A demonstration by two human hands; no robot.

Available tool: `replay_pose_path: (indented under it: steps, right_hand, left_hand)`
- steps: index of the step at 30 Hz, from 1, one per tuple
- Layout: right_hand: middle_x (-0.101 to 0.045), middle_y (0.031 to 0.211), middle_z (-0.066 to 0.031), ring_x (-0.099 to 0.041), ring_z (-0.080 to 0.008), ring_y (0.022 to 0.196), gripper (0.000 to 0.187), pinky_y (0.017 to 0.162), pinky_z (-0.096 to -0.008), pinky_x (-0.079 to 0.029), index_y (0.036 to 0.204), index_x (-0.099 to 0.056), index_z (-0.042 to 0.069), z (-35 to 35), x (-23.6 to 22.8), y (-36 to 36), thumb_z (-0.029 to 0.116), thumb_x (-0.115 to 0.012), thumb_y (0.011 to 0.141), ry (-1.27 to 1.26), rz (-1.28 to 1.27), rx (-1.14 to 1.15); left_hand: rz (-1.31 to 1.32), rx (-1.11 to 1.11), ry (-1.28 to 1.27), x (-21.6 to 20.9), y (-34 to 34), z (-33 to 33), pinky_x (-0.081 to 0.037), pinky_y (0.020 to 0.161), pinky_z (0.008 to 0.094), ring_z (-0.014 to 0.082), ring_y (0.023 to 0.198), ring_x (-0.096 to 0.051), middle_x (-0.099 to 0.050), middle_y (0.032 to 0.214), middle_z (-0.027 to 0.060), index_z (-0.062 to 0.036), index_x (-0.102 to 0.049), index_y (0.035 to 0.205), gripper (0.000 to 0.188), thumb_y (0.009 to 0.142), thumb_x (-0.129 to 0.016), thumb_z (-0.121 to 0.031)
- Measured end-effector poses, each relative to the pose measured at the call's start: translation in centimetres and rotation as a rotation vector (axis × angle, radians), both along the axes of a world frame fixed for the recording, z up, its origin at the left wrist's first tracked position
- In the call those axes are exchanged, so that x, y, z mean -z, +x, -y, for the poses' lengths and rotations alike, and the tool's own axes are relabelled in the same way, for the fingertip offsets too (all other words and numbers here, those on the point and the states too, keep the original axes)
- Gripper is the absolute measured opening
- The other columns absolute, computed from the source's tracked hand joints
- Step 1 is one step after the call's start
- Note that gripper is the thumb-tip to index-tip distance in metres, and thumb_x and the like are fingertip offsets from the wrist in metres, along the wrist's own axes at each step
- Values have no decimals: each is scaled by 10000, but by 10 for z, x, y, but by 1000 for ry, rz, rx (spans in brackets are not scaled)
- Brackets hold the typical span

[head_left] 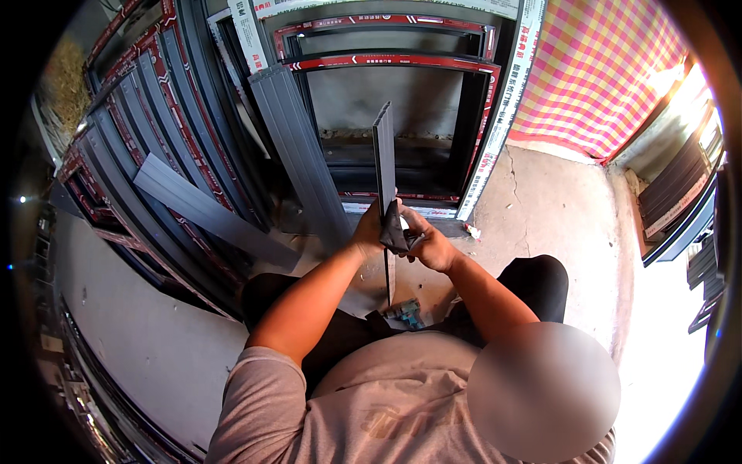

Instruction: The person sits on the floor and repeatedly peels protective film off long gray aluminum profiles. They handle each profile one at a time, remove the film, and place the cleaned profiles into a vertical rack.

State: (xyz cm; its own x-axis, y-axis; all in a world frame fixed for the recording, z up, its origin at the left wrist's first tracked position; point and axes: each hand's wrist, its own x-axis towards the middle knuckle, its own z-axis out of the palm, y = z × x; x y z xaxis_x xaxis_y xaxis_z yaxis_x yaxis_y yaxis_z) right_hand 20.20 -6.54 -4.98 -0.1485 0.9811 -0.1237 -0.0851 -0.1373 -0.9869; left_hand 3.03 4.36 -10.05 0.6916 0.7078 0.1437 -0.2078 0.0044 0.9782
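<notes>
Head view: we see a row of dark frames [147, 85] with red-and-white tape leaning at the left. Ahead stands a white-taped frame [502, 127], with a checked cloth [591, 73] hanging to its right. Against that frame's left side leans a broad grey panel [301, 143], and beside it a shorter grey board [205, 203] slants across the row. Before us, a narrow grey strip [386, 158] stands upright at our hands. Low between our legs lies a teal tool [406, 312]. Our left hand [371, 230] grips the strip narrowly; our right hand [433, 246] closes on a crumpled dark piece [395, 236] against it, whose material we cannot tell.
</notes>
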Motion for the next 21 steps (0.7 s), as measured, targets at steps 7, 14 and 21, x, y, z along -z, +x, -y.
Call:
replay_pose_path:
  steps: [7, 14, 21]
  right_hand:
    - [-664, 953, 12, -607, -101, 911, 189, 842, -271, -497, 1023, -684, 55, 10, 15, -1, -80, -584, 937, 164, 117, 77]
    - [-665, 886, -46, -631, -137, 863, 81, 813, -304, -519, 992, -688, 58, 11, 36, -4, 91, -617, 972, 258, 370, 266]
    - [-702, 764, -68, -688, -177, 638, 239, 556, -335, -558, 960, -698, 37, 12, 105, 15, 234, -581, 1024, -91, 564, 110]
  left_hand:
    - [-68, 30, 21, -1, -1, 6, -451, 1090, 322, 143, 1237, -565, -583, 1341, 35, -25, -396, 1573, 804, 898, -818, -137]
    - [-162, -32, 177, -22, 1, 19, -444, 1103, 339, 192, 1262, -574, -606, 1310, 74, -8, -443, 1527, 713, 889, -743, -120]
    - [-130, -57, 432, -11, 9, 34, -371, 1179, 410, 313, 1342, -529, -566, 1384, 157, -31, -526, 1382, 614, 788, -672, -89]
